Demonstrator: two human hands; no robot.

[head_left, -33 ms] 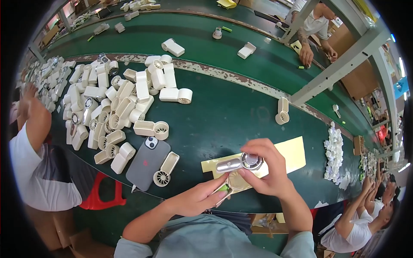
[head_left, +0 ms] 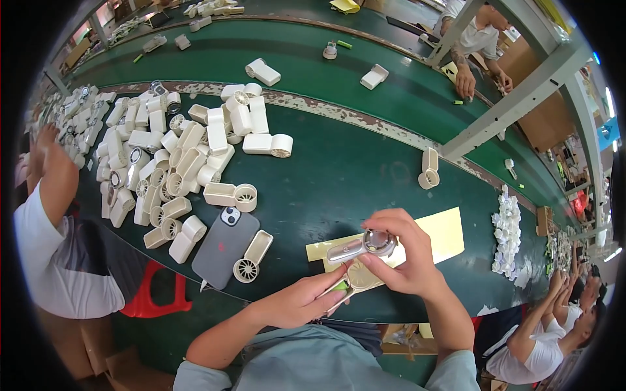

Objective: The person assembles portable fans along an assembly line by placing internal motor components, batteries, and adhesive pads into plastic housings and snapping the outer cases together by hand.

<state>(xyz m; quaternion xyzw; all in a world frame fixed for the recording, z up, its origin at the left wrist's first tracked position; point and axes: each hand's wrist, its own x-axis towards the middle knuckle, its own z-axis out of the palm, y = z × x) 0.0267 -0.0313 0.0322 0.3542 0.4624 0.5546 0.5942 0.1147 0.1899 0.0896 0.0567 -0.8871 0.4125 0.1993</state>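
My left hand (head_left: pixel 297 301) is closed around a cream handheld-fan housing (head_left: pixel 362 276), whose round grille end lies toward my right hand. A green battery (head_left: pixel 339 287) shows in the handle part of that housing. Just above it, my right hand (head_left: pixel 409 255) grips a shiny silver fan front cover (head_left: pixel 345 250) by its round end, with fingers above and thumb below. The cover is tilted over the housing, and its handle end reaches left over my left fingertips. Under both hands lies a yellow sheet (head_left: pixel 442 236).
To the left is a heap of cream fan housings (head_left: pixel 189 159). A grey phone (head_left: pixel 225 251) lies beside a single housing (head_left: pixel 255 251). A strip of small white parts (head_left: pixel 506 231) lies right. Beyond a worn ledge runs a green belt (head_left: pixel 300 55). A metal post (head_left: pixel 502 107) rises at right; co-workers sit around.
The silver cover has tipped in my right hand, so its face now turns more away and its round end shows edge-on. My left hand stays nearly still with the housing.
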